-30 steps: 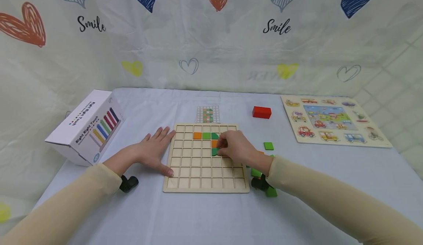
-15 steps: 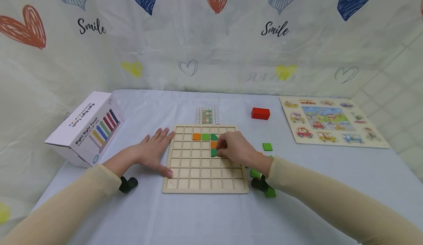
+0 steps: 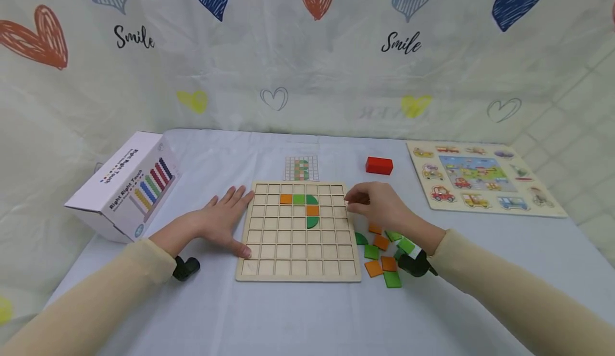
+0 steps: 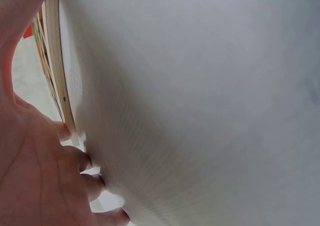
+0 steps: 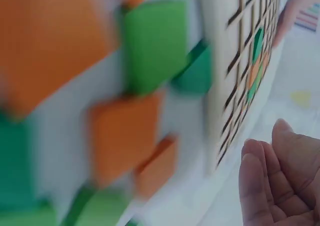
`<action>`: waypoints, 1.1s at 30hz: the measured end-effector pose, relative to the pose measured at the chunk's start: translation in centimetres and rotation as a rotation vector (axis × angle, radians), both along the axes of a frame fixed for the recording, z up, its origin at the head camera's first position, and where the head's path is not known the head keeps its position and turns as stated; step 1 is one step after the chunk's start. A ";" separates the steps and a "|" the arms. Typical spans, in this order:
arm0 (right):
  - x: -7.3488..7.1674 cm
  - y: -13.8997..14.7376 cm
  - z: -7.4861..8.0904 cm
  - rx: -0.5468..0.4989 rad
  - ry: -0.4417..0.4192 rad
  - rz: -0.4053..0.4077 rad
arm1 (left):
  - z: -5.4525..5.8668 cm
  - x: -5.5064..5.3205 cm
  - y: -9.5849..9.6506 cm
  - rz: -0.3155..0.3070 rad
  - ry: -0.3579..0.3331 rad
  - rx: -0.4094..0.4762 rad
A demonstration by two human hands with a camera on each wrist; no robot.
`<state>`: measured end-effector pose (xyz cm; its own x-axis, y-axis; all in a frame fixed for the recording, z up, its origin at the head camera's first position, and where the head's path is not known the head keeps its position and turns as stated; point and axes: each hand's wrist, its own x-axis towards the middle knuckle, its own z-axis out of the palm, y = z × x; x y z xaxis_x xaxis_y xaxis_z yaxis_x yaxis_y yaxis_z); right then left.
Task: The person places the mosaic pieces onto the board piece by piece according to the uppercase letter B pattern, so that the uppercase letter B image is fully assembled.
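Observation:
A wooden grid board (image 3: pixel 299 252) lies on the table. Flat at its left edge is my left hand (image 3: pixel 218 220), fingers spread, with the thumb and a fingertip touching the board. In its cells sit an orange square (image 3: pixel 285 199), a light green square (image 3: pixel 299 199), a second orange square (image 3: pixel 313 211) and two dark green quarter-circle tiles (image 3: pixel 312 222). My right hand (image 3: pixel 377 202) hovers by the board's right edge. In the right wrist view its fingers (image 5: pixel 252 173) are loosely bent with nothing between them. Below it lie loose tiles (image 3: pixel 371 252), orange and green, partly hidden by hand and wrist camera.
Behind the board lies a small pattern card (image 3: pixel 288 168). A red block (image 3: pixel 379 165) stands to the back right, with a vehicle puzzle board (image 3: pixel 434 196) farther right. On the left is a white box (image 3: pixel 122 180). A heart-printed curtain (image 3: pixel 331 68) hangs behind the table.
My right hand has let go of the lower quarter-circle tile and moved right, off the board, uncovering the tiles in that column. My left hand has stayed in place.

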<state>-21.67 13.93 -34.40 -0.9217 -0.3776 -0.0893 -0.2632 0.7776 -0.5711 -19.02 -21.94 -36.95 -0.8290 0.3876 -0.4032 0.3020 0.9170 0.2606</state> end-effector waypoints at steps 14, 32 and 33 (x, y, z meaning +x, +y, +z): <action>-1.6 7.4 -1.2 0.090 -0.053 -0.093 | 0.3 0.1 0.2 0.003 -0.001 0.001; -1.5 9.3 -2.0 0.093 -0.091 0.017 | 0.1 0.0 0.0 0.006 -0.010 0.005; -1.5 9.3 -2.1 0.096 -0.084 0.015 | 0.1 0.0 0.0 0.006 -0.009 0.004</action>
<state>-23.14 23.19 -36.49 -0.9037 -0.3775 -0.2021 -0.2300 0.8260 -0.5146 -19.02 -21.90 -36.82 -0.8276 0.3843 -0.4092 0.2944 0.9177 0.2665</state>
